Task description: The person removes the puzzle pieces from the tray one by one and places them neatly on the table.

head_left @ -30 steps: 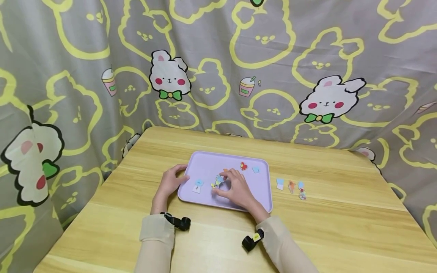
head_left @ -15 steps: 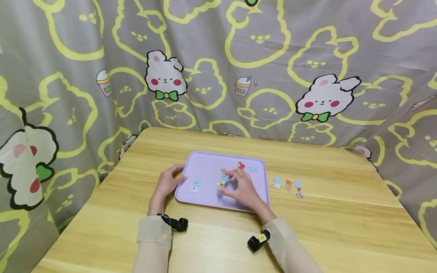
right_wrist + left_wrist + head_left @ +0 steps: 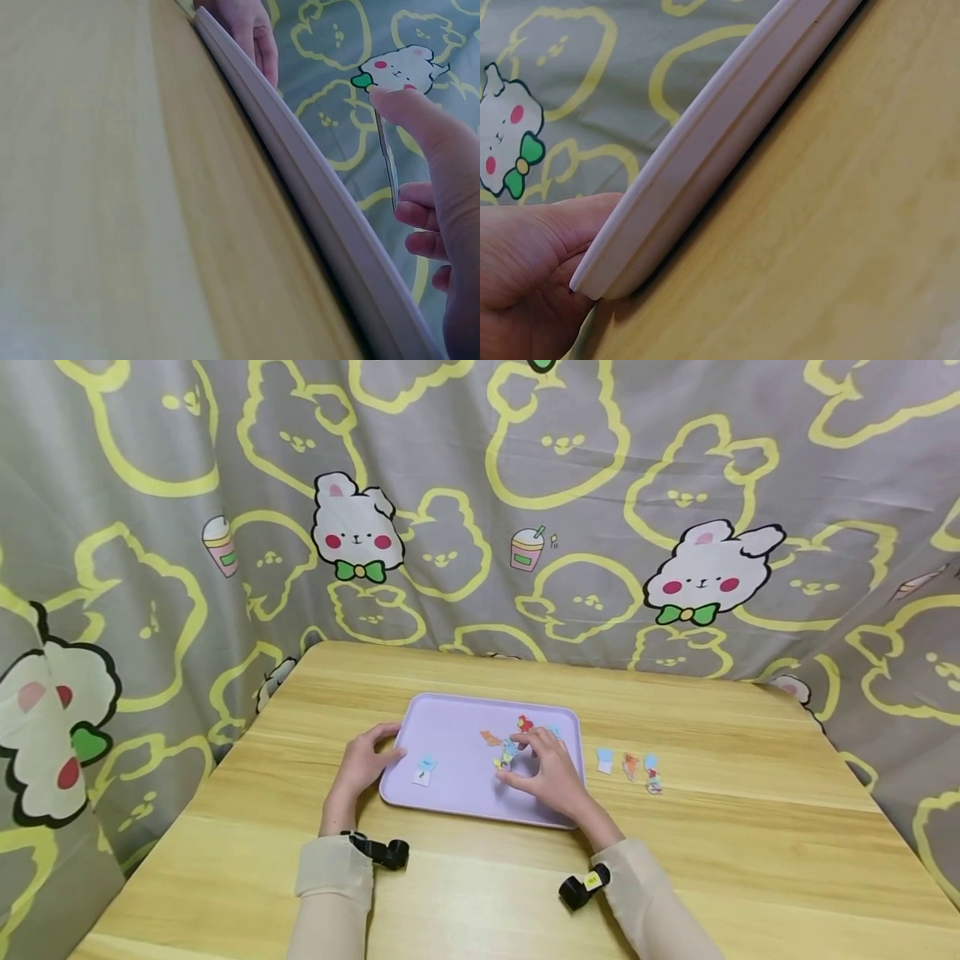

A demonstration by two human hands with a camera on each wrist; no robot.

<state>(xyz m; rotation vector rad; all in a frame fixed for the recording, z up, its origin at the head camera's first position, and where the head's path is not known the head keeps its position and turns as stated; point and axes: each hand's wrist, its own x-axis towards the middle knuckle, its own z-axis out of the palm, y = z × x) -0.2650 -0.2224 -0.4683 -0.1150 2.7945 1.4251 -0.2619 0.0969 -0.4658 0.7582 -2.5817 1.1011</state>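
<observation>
My right hand (image 3: 551,777) pinches a flat blue-and-yellow puzzle piece (image 3: 507,753) between thumb and fingers, over the right half of a lilac tray (image 3: 457,727). Edge-on in the right wrist view, that thin piece (image 3: 386,161) spans from thumb to fingertips above the tray's rim (image 3: 300,165). My left hand (image 3: 366,768) holds the tray's left edge, thumb at the rim; the left wrist view shows this hand (image 3: 532,262) at the tray's side wall (image 3: 682,157). An orange piece (image 3: 491,737) and a red one (image 3: 524,723) lie near the held piece. Part of a light-blue piece (image 3: 555,729) is hidden behind my right hand.
At the tray's left lies a blue-and-white pair of pieces (image 3: 423,772). Right of the tray, on the wooden table (image 3: 750,827), lie a blue-and-white pair (image 3: 604,760), an orange piece (image 3: 630,766) and a blue-and-red pair (image 3: 652,775). A patterned curtain (image 3: 465,460) hangs behind.
My right hand has moved right across the tray with the puzzle piece, uncovering the orange piece and partly covering the light-blue one. My left hand stays on the tray's edge.
</observation>
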